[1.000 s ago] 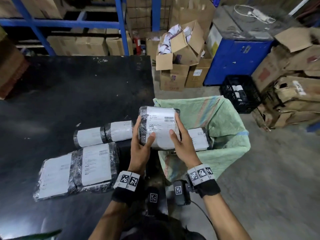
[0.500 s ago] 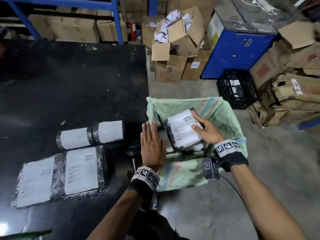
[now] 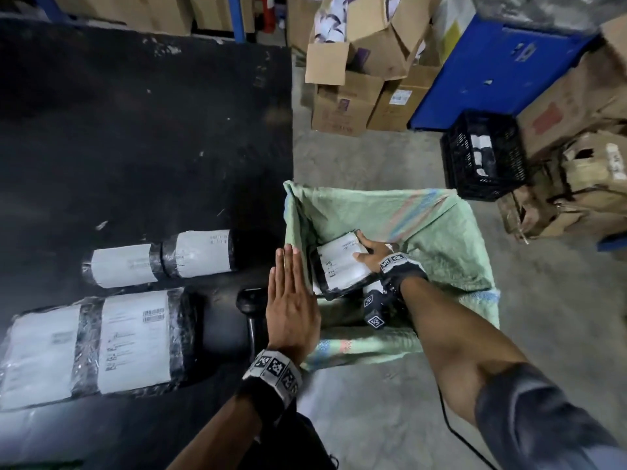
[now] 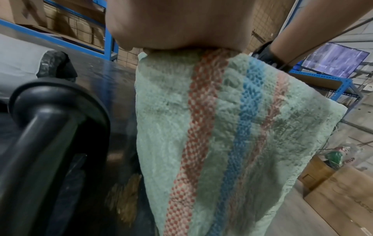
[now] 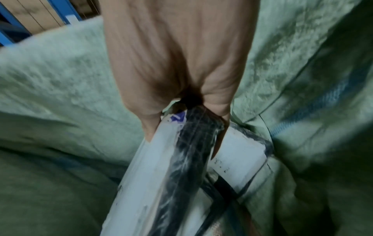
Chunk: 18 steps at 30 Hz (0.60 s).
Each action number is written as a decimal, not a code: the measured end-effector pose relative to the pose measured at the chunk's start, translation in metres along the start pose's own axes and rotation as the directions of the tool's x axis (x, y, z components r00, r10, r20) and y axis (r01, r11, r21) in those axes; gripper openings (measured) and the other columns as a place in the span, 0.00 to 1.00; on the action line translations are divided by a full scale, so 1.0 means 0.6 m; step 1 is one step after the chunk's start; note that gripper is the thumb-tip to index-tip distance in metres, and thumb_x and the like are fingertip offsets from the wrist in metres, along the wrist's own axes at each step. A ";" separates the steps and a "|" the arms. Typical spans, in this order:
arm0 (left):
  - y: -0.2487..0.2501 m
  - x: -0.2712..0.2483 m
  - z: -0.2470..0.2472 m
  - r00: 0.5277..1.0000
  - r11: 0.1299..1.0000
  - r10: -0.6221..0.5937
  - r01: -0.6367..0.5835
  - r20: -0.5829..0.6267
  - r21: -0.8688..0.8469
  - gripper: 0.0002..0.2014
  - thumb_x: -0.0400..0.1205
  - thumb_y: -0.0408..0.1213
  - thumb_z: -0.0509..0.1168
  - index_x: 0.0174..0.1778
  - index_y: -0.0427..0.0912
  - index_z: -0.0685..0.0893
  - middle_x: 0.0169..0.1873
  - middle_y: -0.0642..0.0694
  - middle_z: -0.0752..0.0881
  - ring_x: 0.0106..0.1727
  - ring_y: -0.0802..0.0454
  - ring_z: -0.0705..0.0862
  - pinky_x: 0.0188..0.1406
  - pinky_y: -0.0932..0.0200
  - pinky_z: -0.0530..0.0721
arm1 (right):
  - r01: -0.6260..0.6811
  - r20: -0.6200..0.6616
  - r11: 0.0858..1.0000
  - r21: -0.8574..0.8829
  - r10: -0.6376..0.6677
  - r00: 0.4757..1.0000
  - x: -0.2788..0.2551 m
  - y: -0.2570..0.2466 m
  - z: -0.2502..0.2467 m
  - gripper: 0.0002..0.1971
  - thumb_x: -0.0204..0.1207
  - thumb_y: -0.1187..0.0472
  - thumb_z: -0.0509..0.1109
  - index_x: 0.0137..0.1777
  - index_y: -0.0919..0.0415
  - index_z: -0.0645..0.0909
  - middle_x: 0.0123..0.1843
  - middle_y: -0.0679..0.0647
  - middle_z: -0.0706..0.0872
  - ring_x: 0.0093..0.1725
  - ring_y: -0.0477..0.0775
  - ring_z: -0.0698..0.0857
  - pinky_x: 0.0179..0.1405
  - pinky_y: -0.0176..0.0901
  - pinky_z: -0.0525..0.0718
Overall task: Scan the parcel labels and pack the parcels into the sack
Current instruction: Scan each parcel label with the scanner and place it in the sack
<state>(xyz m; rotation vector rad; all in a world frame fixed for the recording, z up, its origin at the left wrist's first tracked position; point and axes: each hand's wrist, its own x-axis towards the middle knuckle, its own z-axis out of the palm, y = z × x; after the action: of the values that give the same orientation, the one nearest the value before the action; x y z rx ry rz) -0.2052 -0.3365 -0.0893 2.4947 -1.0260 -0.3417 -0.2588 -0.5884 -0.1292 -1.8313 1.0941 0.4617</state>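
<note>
A green woven sack [image 3: 437,232] stands open on the floor beside the black table [image 3: 135,130]. My right hand [image 3: 368,251] grips a black-wrapped parcel with a white label [image 3: 339,262] inside the sack; the right wrist view shows the held parcel [image 5: 161,167] above another labelled parcel [image 5: 240,162] lying in the sack. My left hand [image 3: 291,300] lies flat with straight fingers against the sack's near rim [image 4: 181,67]. Two long labelled parcels [image 3: 159,257] and two wider parcels [image 3: 101,347] lie on the table. A black handheld scanner [image 3: 249,310] sits under my left hand.
Cardboard boxes [image 3: 356,79] are stacked beyond the sack, with a blue cabinet [image 3: 502,69] and a black crate [image 3: 485,154] to the right. More crushed boxes [image 3: 576,164] lie at the far right. A cable [image 3: 454,432] trails on the concrete floor.
Both hands held the parcel above the table edge; the left let go and went flat against the sack rim, while the right hand lowered the parcel deeper into the sack.
</note>
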 end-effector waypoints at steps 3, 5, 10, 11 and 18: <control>0.001 0.004 0.002 0.999 1.000 0.022 -0.022 0.034 -0.002 0.37 0.85 0.33 0.48 0.91 0.33 0.43 0.92 0.38 0.43 0.93 0.43 0.41 0.93 0.45 0.52 | 0.023 -0.137 0.998 0.053 -0.015 0.990 0.020 0.017 0.031 0.34 0.83 0.61 0.68 0.86 0.43 0.60 0.79 0.51 0.74 0.70 0.57 0.82 0.59 0.31 0.72; 0.001 0.007 0.004 0.999 0.998 0.040 -0.039 0.034 -0.048 0.38 0.84 0.32 0.50 0.91 0.33 0.44 0.92 0.37 0.44 0.93 0.43 0.42 0.93 0.44 0.53 | 0.018 -0.175 0.998 0.058 -0.007 0.985 0.031 0.027 0.051 0.34 0.83 0.59 0.67 0.86 0.40 0.58 0.78 0.54 0.77 0.67 0.63 0.85 0.57 0.34 0.76; 0.001 0.011 0.003 0.998 0.987 0.069 -0.068 0.001 -0.148 0.40 0.82 0.29 0.58 0.91 0.31 0.50 0.92 0.36 0.49 0.94 0.42 0.46 0.92 0.42 0.56 | 0.050 -0.222 0.993 0.103 -0.026 0.975 0.065 0.045 0.079 0.36 0.83 0.58 0.67 0.86 0.37 0.56 0.80 0.51 0.75 0.65 0.62 0.86 0.61 0.36 0.78; 0.000 0.013 0.003 0.998 0.987 0.070 -0.068 0.005 -0.144 0.40 0.82 0.28 0.59 0.91 0.30 0.50 0.92 0.35 0.49 0.94 0.41 0.46 0.92 0.41 0.57 | 0.055 -0.223 0.993 0.106 -0.030 0.974 0.071 0.047 0.085 0.35 0.83 0.58 0.67 0.86 0.38 0.56 0.80 0.51 0.75 0.70 0.62 0.83 0.65 0.36 0.75; -0.002 0.017 0.000 0.996 0.987 0.072 -0.065 0.043 -0.146 0.35 0.86 0.37 0.48 0.91 0.30 0.49 0.92 0.36 0.48 0.93 0.40 0.46 0.91 0.40 0.58 | 0.044 -0.272 0.999 0.022 -0.037 0.962 0.099 0.059 0.128 0.36 0.83 0.59 0.67 0.87 0.45 0.55 0.82 0.56 0.72 0.75 0.66 0.78 0.72 0.48 0.75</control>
<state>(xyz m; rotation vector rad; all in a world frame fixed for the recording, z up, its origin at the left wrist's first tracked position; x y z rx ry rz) -0.1972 -0.3430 -0.0905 2.3267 -1.0639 -0.4405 -0.2466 -0.5585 -0.2273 -1.9274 1.2363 0.1715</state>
